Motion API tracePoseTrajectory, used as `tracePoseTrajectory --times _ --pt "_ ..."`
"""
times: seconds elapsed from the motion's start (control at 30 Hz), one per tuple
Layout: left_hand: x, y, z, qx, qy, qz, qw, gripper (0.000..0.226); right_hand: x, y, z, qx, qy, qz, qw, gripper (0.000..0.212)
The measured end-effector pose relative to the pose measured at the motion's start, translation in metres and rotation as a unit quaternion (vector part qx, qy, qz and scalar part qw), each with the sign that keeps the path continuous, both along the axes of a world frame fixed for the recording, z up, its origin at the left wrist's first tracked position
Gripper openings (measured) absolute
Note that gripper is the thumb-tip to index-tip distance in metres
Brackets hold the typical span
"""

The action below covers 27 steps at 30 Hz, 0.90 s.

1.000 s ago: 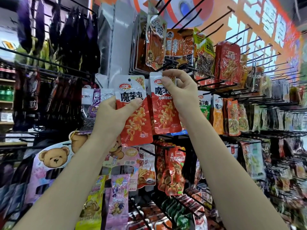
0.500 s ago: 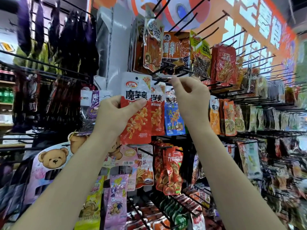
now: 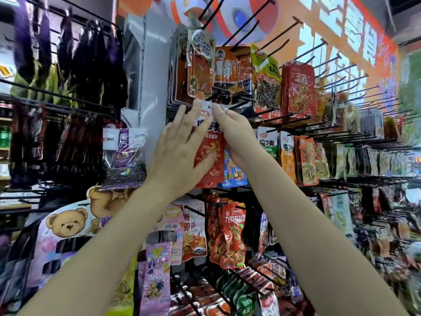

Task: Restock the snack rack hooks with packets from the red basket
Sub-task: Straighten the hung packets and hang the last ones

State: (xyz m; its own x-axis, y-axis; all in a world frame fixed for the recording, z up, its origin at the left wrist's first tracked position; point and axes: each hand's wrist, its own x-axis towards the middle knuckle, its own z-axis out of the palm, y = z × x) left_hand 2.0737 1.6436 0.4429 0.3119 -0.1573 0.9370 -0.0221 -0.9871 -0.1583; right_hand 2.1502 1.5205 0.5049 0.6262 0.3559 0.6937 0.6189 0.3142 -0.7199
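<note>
Both hands up together at the red packet (image 3: 210, 156), left hand (image 3: 180, 151) flat on its front, right hand (image 3: 237, 133) pinching its white top by the black hook (image 3: 230, 108), could miss the hole and drop.

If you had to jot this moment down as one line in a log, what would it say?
step: hanging packet | left hand: flat on red-and-white snack packet | right hand: pinches its white top at black wire hook | on hook: unclear

The snack packet (image 3: 210, 153) hangs between the left hand (image 3: 180, 151) and right hand (image 3: 237, 135), before another packet (image 3: 234, 169), below upper packets (image 3: 232, 74) on the rack.
</note>
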Motion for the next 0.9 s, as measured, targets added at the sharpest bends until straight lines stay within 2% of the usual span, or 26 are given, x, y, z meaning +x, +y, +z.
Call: tracePoseTrajectory --times 0.1,0.2,0.37,0.57,0.73,0.8,0.87,0.9 --pt "0.001 0.003 0.000 0.008 -0.002 0.002 1.000 0.069 0.005 -0.001 0.000 0.013 0.043 0.042 0.998 0.025" --pt "0.003 0.001 -0.002 0.021 0.003 -0.005 1.000 0.069 0.009 -0.001 0.001 0.031 0.068 0.068 0.995 0.017" --pt "0.007 -0.003 -0.002 0.009 0.014 -0.050 0.999 0.071 0.010 0.001 0.005 0.034 0.060 0.045 0.997 0.025" --pt "0.012 -0.009 -0.002 0.012 0.014 -0.061 0.998 0.074 0.009 0.000 0.013 0.047 0.071 0.044 0.995 0.011" --pt "0.012 -0.007 -0.005 0.007 0.016 -0.065 0.998 0.076 0.006 -0.001 0.012 0.022 0.084 0.052 0.995 0.021" --pt "0.013 -0.004 -0.007 -0.009 0.029 -0.067 0.997 0.076 0.005 0.001 0.010 0.006 0.064 0.011 0.998 0.023" --pt "0.015 0.000 -0.009 -0.007 0.030 -0.044 0.999 0.075 0.005 0.004 0.008 -0.014 -0.033 -0.112 0.993 0.023" --pt "0.015 0.003 -0.010 0.004 0.024 -0.025 0.999 0.075 0.005 0.004 0.005 -0.015 -0.101 -0.188 0.977 0.022"
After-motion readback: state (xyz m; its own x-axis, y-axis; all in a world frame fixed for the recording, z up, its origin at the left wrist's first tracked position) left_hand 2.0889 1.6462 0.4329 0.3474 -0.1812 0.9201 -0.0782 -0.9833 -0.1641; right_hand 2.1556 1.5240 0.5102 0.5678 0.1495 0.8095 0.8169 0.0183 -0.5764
